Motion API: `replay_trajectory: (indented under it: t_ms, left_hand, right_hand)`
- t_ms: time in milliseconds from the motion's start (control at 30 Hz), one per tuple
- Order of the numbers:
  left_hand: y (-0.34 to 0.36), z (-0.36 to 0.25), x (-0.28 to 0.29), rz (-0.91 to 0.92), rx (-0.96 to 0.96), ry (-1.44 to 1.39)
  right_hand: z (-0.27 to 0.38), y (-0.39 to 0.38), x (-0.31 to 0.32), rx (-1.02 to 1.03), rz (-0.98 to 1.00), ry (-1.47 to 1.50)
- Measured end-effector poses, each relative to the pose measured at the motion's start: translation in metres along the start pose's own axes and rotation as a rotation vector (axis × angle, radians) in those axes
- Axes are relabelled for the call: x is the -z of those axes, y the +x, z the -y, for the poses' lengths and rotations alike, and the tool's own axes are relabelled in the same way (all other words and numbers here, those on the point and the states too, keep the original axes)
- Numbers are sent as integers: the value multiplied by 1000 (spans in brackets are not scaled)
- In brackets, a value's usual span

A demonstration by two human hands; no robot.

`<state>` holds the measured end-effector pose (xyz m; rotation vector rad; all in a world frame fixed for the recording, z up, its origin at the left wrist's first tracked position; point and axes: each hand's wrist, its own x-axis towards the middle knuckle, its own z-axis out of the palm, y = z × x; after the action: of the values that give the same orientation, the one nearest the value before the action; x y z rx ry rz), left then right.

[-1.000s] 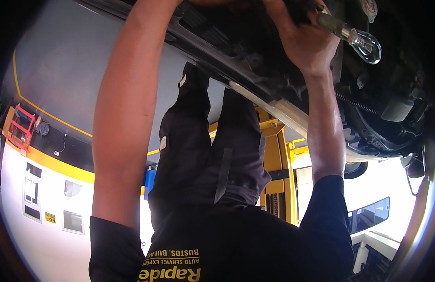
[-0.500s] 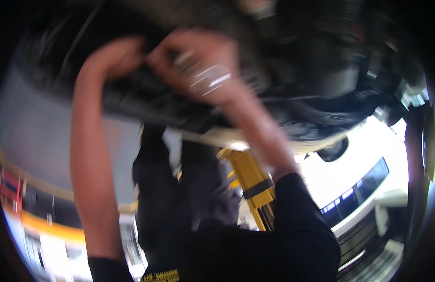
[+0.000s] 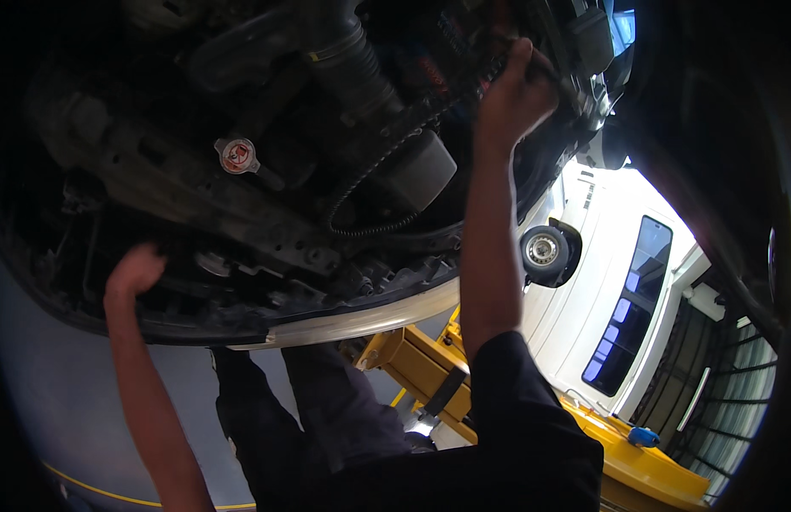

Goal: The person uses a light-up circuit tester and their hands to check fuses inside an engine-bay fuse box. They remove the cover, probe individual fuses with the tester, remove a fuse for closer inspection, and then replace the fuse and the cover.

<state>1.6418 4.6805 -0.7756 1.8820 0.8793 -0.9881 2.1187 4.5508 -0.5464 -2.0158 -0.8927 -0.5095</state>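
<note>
Both hands are in a car's dark engine bay (image 3: 267, 213). My left hand (image 3: 137, 271) is low at the left, just behind the front edge, its fingers curled; their tips are lost in shadow. My right hand (image 3: 519, 98) is raised at the far right, closed beside the battery area, and what it grips is hidden. A black ribbed cord (image 3: 370, 232) loops across the bay and runs up toward this hand. Between the hands sit a round radiator cap (image 3: 238, 156) with a red and white label and a grey box-shaped part (image 3: 423, 171).
A ribbed intake hose (image 3: 348, 64) is at the top. The pale front edge of the car (image 3: 361, 320) curves near my legs (image 3: 327, 392). Behind are a yellow lift arm (image 3: 417, 371) and a white van (image 3: 583, 282). Grey floor (image 3: 62, 401) shows at the left.
My hands were close together and blurred over the bay. Now they are far apart, the left lower and the right up at the far right. The view has turned, showing more of the engine bay.
</note>
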Motion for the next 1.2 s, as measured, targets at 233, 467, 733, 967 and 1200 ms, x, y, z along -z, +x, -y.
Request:
replay_trajectory:
  t_ms: [233,467,733,967,1200]
  left_hand:
    - [27,58,-25,29,-279,347]
    - [-13,-23,17,-31,22,-81]
    - [0,8,4,2,-181,-24]
    - [-15,-16,8,89,-205,-81]
    - [-20,-29,9,65,-170,-58]
  right_hand:
    - [-34,67,-47,-37,119,-90]
    - [-74,78,-63,257,-38,-269]
    - [-22,35,-28,100,279,-234]
    - [160,-220,-12,-142,826,576]
    - [145,-311,-49,-327,1027,404]
